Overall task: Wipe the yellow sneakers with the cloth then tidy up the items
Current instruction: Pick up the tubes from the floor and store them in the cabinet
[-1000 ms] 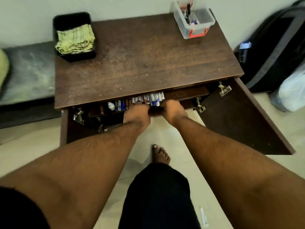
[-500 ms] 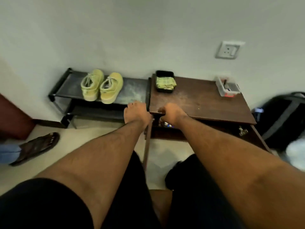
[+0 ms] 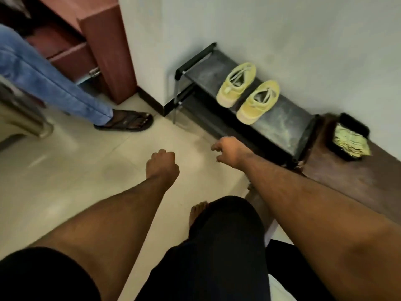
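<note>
No legible text, labels, brands, numbers or signs are showing anywhere in the head view; every surface is appearing either unmarked or too motion-blurred to read.

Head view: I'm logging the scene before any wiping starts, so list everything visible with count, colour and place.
Yellow sneakers: two, yellow, side by side on the rack's top shelf.
Shoe rack: one, black, against the wall.
Cloth: one, yellow-green, in the tray.
Tray: one, black, on the table's far corner.
Table: one, dark brown, right of the rack.
Cabinet: one, reddish-brown, upper left.
Bystander's leg: one, blue jeans, dark sandal, on the floor at left.
Hands: left hand fisted, empty; right hand loosely curled, empty, near the rack.
</note>
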### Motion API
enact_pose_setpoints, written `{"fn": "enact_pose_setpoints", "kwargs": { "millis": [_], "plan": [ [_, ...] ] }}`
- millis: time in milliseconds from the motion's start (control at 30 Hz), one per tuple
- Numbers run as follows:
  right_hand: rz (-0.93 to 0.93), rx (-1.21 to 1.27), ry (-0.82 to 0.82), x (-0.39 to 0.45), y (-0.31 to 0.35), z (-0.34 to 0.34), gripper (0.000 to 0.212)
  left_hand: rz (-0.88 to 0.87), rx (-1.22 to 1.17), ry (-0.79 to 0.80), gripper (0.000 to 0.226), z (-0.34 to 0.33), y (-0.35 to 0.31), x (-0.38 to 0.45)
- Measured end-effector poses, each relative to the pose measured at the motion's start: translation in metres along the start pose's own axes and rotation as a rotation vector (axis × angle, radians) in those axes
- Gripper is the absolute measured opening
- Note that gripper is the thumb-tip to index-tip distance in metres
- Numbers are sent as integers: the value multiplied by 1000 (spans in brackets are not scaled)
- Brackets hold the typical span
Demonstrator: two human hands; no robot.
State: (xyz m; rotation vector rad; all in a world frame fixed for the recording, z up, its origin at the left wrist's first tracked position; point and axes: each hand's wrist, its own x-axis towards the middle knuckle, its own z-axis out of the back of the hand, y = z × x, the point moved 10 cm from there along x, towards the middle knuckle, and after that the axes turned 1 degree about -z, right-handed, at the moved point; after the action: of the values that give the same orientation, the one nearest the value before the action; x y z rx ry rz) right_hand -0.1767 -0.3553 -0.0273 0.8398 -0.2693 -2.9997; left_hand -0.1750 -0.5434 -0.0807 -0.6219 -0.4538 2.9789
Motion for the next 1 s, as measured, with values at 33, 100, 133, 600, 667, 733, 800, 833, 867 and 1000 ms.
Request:
{"fn": "enact_pose_setpoints", "kwargs": {
  "millis": [33, 100, 133, 600, 667, 733, 800, 833, 867, 1000],
  "plan": [
    [43, -25, 35, 18, 8, -16, 45, 54, -22, 19, 30, -18, 25, 4],
    [89, -48, 96, 44, 17, -45, 45, 145, -68, 53, 28, -51, 68, 4],
    [106, -53, 133, 59, 22, -64, 45, 203, -91, 82, 28, -70, 91, 3],
    [569, -214, 552, 162, 152, -268, 50, 857, -481, 213, 30, -251, 272, -47],
    [653, -288, 592, 165, 175, -300, 52, 902, -552, 197, 27, -266, 274, -40],
    [724, -376, 632, 165, 192, -333, 55, 936, -611, 195, 25, -281, 271, -30],
    [775, -477, 662, 158, 201, -361, 56, 957, -633, 197, 21, -298, 270, -24],
    [799, -522, 658, 155, 204, -372, 56, 978, -652, 180, 19, -305, 271, -24],
    [828, -554, 640, 151, 208, -380, 58, 1008, -684, 149, 17, -310, 274, -27],
    [937, -595, 593, 142, 218, -400, 60, 1104, -754, 38, 17, -321, 286, -38]
  ]
}}
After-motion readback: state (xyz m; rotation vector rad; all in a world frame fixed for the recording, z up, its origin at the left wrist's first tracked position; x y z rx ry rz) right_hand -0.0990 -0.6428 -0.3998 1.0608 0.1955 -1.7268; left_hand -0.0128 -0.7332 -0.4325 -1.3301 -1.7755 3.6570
